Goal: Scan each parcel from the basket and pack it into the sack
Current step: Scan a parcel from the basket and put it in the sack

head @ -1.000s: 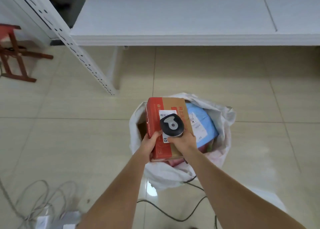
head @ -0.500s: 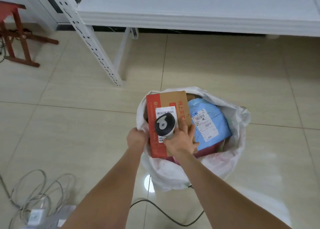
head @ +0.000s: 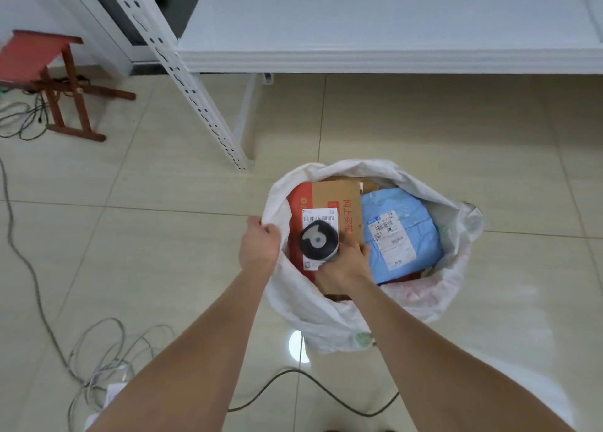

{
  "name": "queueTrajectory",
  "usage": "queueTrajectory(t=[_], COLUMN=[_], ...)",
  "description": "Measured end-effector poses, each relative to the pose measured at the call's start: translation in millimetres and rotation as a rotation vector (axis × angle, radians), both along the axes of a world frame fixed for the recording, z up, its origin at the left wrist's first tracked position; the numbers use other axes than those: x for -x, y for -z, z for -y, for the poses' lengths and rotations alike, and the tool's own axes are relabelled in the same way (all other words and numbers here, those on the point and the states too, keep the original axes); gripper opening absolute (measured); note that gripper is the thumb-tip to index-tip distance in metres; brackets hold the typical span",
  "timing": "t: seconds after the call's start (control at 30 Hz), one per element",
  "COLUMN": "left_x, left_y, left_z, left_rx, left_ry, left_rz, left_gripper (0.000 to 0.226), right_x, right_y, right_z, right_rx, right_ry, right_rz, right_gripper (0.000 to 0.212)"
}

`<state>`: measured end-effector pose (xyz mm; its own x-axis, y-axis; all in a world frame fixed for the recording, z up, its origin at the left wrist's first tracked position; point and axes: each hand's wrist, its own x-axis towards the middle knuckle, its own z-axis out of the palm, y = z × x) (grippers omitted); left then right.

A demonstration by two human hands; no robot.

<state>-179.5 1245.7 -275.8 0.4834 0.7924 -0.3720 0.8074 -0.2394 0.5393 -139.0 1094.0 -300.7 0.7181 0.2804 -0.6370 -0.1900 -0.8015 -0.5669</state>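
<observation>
A white sack (head: 450,288) stands open on the tiled floor. Inside it lies a red and brown cardboard parcel (head: 336,200) with a white barcode label, and beside it on the right a blue plastic mailer (head: 408,235) with its own label. My left hand (head: 259,245) grips the sack's left rim. My right hand (head: 346,265) holds a black and grey handheld scanner (head: 318,244) over the cardboard parcel, fingers touching the box. The basket is out of view.
A white shelf rack (head: 375,23) with a perforated upright (head: 195,98) stands ahead. A red wooden stool (head: 49,72) is at the far left. Grey cables (head: 107,350) coil on the floor at lower left, and a dark cord (head: 326,389) runs between my arms.
The cardboard parcel has gone down into the sack. My left hand let go of it and took hold of the sack's rim. The view has tilted up.
</observation>
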Motion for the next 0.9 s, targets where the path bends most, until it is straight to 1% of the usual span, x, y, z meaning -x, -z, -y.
queueTrajectory(t=[0.07, 0.13, 0.17, 0.23, 0.3, 0.37, 0.57, 0.73, 0.83, 0.9], left_x=[-4.7, -10.6, -13.5, -20.4, -30.6, -41.5, -72.8, -92.0, -99.2, -99.4], left_y=[-9.6, -24.5, -33.5, -56.8, -84.3, -115.5, -224.5, -320.5, -369.7, -398.4], left_z=[12.6, 25.4, 31.8, 45.2, 58.0, 72.2, 120.2, 167.7, 202.7, 229.4], left_rx=[-0.034, -0.112, -0.139, -0.153, -0.118, -0.07, -0.054, -0.081, -0.116, -0.137], left_ry=[0.077, 0.149, 0.182, 0.239, 0.299, 0.359, 0.516, 0.653, 0.773, 0.83], left_rz=[-0.009, -0.064, -0.108, -0.181, -0.21, -0.23, -0.237, -0.187, -0.154, -0.131], left_gripper=[0.037, 0.051, 0.055, 0.057, 0.054, 0.05, 0.047, 0.047, 0.044, 0.043], right_x=[-6.4, -10.9, -12.9, -15.5, -18.1, -21.2, -33.8, -35.8, -28.6, -17.2], right_y=[-11.1, -27.2, -37.0, -58.0, -83.9, -114.1, -223.2, -324.7, -379.6, -413.1], right_z=[5.4, 11.8, 15.3, 23.9, 34.1, 47.3, 103.9, 164.9, 203.4, 230.7], right_rx=[-0.118, -0.147, -0.146, -0.145, -0.147, -0.163, -0.171, -0.223, -0.265, -0.311], right_ry=[0.14, 0.252, 0.288, 0.337, 0.378, 0.43, 0.555, 0.716, 0.83, 0.915], right_rz=[0.005, -0.05, -0.067, -0.095, -0.116, -0.118, -0.056, -0.006, 0.038, 0.046], right_gripper=[0.051, 0.028, 0.022, 0.018, 0.017, 0.021, 0.024, 0.015, 0.023, 0.023])
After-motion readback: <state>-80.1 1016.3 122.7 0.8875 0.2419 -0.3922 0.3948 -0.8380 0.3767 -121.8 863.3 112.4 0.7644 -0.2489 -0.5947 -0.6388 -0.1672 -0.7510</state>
